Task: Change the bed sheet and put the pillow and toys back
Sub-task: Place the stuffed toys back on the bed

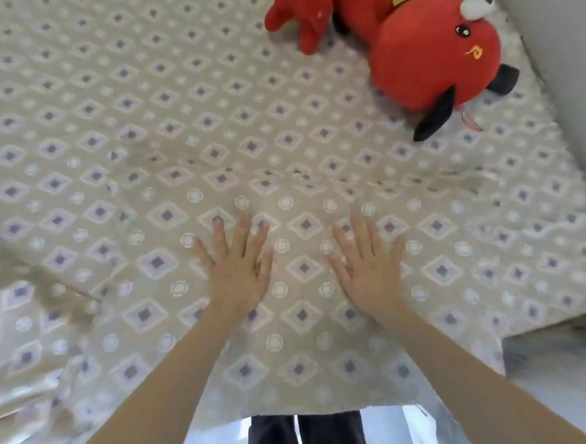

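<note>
A beige bed sheet (149, 134) with purple diamond and white ring patterns covers the bed. My left hand (238, 268) lies flat on it near the front edge, fingers straight and spread. My right hand (366, 264) lies flat beside it, a short gap between the two. A red plush bull toy (432, 54) with a white horn and black hooves lies on the sheet at the far right, well beyond my hands. No pillow is in view.
A pale wall (557, 40) runs along the bed's right side. The sheet hangs over the front edge and bunches in folds at the lower left (40, 347). Pale floor (555, 362) shows at the lower right, and dark trouser legs (305, 434) stand below the sheet edge.
</note>
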Available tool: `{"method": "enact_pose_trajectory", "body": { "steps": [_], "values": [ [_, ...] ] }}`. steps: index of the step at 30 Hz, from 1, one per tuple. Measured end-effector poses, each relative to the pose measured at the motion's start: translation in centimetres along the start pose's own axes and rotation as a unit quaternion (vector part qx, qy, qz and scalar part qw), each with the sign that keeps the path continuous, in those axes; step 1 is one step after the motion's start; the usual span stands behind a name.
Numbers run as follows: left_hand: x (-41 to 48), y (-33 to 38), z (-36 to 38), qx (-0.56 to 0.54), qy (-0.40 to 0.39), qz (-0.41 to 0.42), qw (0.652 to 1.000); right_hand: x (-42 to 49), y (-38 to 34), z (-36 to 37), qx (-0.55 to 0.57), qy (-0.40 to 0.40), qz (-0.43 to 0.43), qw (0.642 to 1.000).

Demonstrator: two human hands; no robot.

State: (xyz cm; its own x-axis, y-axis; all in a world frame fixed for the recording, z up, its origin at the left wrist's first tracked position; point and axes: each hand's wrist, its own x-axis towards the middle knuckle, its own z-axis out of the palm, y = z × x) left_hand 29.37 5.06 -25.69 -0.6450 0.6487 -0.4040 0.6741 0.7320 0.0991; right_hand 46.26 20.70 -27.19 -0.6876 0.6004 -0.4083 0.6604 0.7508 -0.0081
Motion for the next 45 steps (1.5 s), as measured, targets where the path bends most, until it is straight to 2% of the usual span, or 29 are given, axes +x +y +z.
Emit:
{"method": "enact_pose_trajectory", "body": {
  "steps": [1,4,5,8,10,14,15,18,21,23,27,32,38,40,45],
  "values": [
    [0.6,-0.1,-0.1,-0.024,0.017,0.007,1.0,0.7,0.0,0.1,0.029,0.007,0.007,1.0],
    [1.7,-0.3,-1.8,-0.042,0.121,0.043,0.991,1.8,-0.9,-1.5,0.072,0.121,-0.009,0.99],
    [1.5,-0.7,-1.8,-0.036,0.124,0.037,0.991,1.5,-0.9,-1.5,0.063,0.132,-0.025,0.989],
    [1.0,-1.9,-0.4,-0.011,-0.012,-0.022,1.0,0.3,0.0,0.0,-0.005,0.023,-0.035,0.999],
    [1.7,-2.3,-0.4,-0.029,-0.05,-0.025,0.998,0.8,0.3,0.0,0.007,-0.018,-0.012,1.0],
    [2.2,-3.0,-4.1,-0.088,0.018,0.001,0.996,3.2,-1.4,-3.9,0.105,0.116,-0.037,0.987],
    [1.7,-3.3,-4.7,-0.099,0.029,0.0,0.995,3.9,-1.8,-4.7,0.12,0.114,-0.049,0.985],
    [-0.1,-4.1,-6.1,-0.142,0.036,-0.018,0.989,6.6,-2.7,-6.3,0.073,-0.005,-0.05,0.996],
    [-1.0,-5.3,-7.6,-0.175,0.032,-0.015,0.984,9.2,-2.8,-7.6,0.024,-0.129,-0.04,0.991],
    [-1.5,-5.9,-8.2,-0.186,0.031,-0.011,0.982,10.0,-2.6,-8.0,0.014,-0.167,-0.033,0.985],
    [-2.4,-6.7,-9.4,-0.221,0.028,-0.017,0.975,9.6,-3.1,-9.1,0.004,-0.137,-0.073,0.988],
    [-4.6,-7.1,-11.1,-0.25,0.003,-0.022,0.968,6.6,-3.7,-11.9,0.018,-0.161,-0.082,0.983],
    [-6.8,-6.8,-14.4,-0.267,-0.014,0.012,0.964,1.9,-3.9,-15.1,0.148,-0.192,-0.088,0.966],
    [-7.8,-6.2,-16.4,-0.263,-0.009,0.036,0.964,-0.6,-3.6,-17.1,0.188,-0.168,-0.094,0.963],
    [-8.7,-4.3,-20.3,-0.253,0.018,0.095,0.963,-4.5,-1.8,-22.1,0.274,-0.123,-0.04,0.953]
  ]
}}
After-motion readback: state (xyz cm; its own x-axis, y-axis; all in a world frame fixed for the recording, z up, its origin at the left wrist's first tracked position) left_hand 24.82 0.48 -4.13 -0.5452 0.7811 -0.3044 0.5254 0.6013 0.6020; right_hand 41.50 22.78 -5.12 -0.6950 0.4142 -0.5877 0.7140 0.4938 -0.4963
